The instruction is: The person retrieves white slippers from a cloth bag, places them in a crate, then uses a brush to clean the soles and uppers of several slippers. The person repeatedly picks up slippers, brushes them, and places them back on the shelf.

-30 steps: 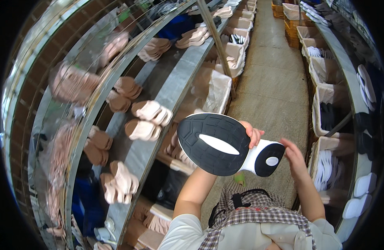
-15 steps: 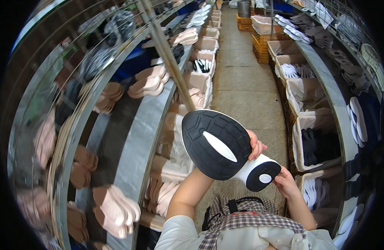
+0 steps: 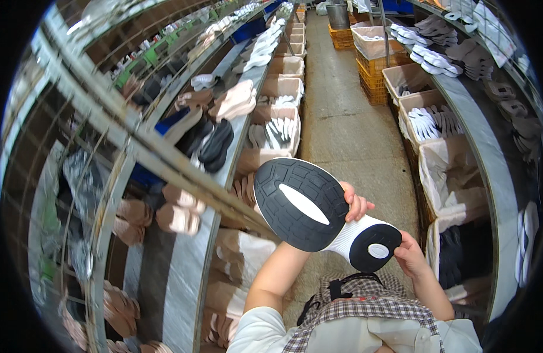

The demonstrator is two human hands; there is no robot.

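A shoe sole (image 3: 301,191) is held up in front of me, its black patterned tread facing me, with a white oval inset and a white ribbed waist. My left forearm passes behind it, and the fingers of my left hand (image 3: 356,203) curl over its edge near the waist; the palm is hidden. At the narrow heel end, my right hand (image 3: 411,257) pinches the rim between thumb and fingers. The heel carries a black pad (image 3: 374,247) with a small white oval.
A long metal shelf (image 3: 186,282) with stacks of pink soles (image 3: 233,100) runs along my left, behind a metal post (image 3: 183,167). Lined baskets of soles (image 3: 454,170) and another shelf (image 3: 468,117) flank the aisle floor (image 3: 336,112) on the right. Orange crates (image 3: 374,76) stand farther ahead.
The view has advanced along the aisle; shelves, baskets and the post have shifted nearer. Both hands keep their hold on the sole, which stays at nearly the same place and angle.
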